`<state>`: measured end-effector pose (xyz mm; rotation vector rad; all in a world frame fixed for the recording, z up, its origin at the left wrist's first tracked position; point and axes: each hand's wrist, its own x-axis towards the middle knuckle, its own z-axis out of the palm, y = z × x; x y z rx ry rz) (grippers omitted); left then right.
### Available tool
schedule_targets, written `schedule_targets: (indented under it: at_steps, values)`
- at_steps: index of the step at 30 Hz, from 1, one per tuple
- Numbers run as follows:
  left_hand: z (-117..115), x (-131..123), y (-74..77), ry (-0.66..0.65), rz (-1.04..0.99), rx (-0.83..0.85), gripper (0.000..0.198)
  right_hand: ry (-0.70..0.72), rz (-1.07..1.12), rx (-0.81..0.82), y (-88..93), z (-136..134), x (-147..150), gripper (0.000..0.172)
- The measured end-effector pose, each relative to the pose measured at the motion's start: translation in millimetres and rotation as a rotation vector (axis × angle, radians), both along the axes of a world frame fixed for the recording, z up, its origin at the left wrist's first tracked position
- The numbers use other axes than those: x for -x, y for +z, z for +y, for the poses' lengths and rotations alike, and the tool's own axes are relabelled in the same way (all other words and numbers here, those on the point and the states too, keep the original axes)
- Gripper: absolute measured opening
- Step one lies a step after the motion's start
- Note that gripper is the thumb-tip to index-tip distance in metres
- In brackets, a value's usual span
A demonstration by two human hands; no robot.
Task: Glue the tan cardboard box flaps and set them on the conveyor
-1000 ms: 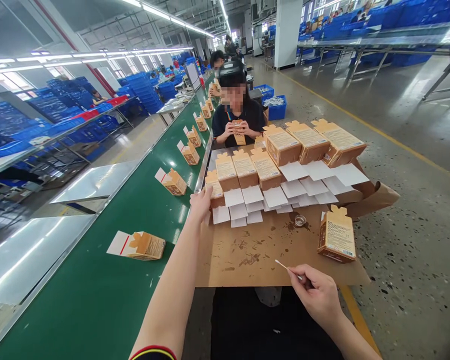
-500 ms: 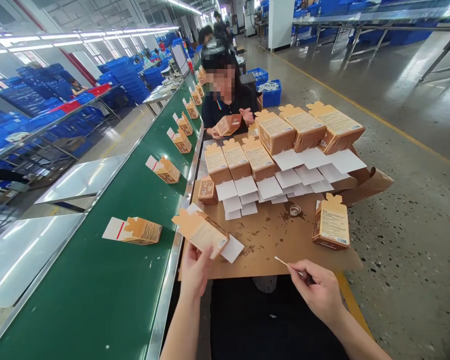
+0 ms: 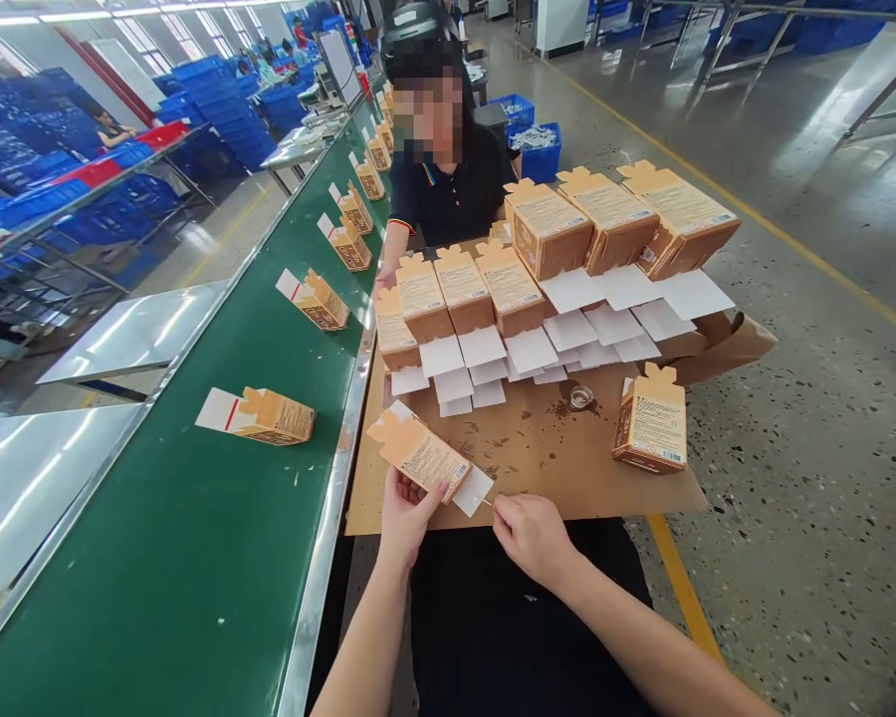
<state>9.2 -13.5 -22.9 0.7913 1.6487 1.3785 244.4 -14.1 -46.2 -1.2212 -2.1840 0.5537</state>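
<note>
My left hand (image 3: 409, 513) grips a brown and cream carton (image 3: 427, 453) by its lower side, thumb on the printed face. The carton lies tilted above the cardboard sheet (image 3: 567, 488), with a white flap (image 3: 473, 491) sticking out at its right end. My right hand (image 3: 534, 533) is closed in a pinch on a thin cotton swab (image 3: 487, 502). The swab's tip is at the flap's edge; whether it touches I cannot tell. Right of the hands stands another carton (image 3: 651, 423). A small clear dish (image 3: 580, 397) sits among wet spots on the sheet.
Stacked cartons (image 3: 485, 289) with white flaps hanging out fill the far side of the sheet. At the left runs a green conveyor belt (image 3: 156, 558) with a metal rail, carrying a row of cartons (image 3: 276, 415). A co-worker (image 3: 455, 189) sits opposite, one arm reaching beside the stack.
My right hand has moved left with the swab, up to the flap of the held carton. The co-worker no longer holds a carton up; another carton now stands at the stack's left end.
</note>
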Motion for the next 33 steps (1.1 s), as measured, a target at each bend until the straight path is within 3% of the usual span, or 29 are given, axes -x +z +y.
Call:
schedule_targets:
  at_steps: [6, 13, 22, 25, 30, 33]
  values:
    - [-11.2, -18.0, -4.7, -0.013, 0.06, -0.076, 0.095, -0.121, 0.175, 0.038, 9.8, 12.6, -26.5, 0.034]
    - [-31.9, -30.6, -8.1, 0.005, 0.356, -0.021, 0.085, -0.295, 0.324, 0.116, 26.8, -7.6, -61.7, 0.046]
    - [-26.6, -34.2, -11.2, -0.022, 0.427, -0.041, 0.077, -0.3, 0.42, 0.133, 30.8, -15.2, -59.7, 0.053]
    - [-25.2, 0.9, -0.3, 0.142, 0.46, -0.067, 0.085, -0.319, 0.456, 0.109, 27.6, -15.1, -65.4, 0.054]
    - [-23.8, 123.6, 36.2, 0.642, 0.476, -0.019, 0.098, -0.348, 0.468, 0.076, 25.3, -11.0, -83.6, 0.055]
    - [-22.4, 179.2, 48.6, 0.685, 0.483, 0.201, 0.09, -0.328, 0.471, 0.071, 28.0, -1.9, -86.0, 0.05]
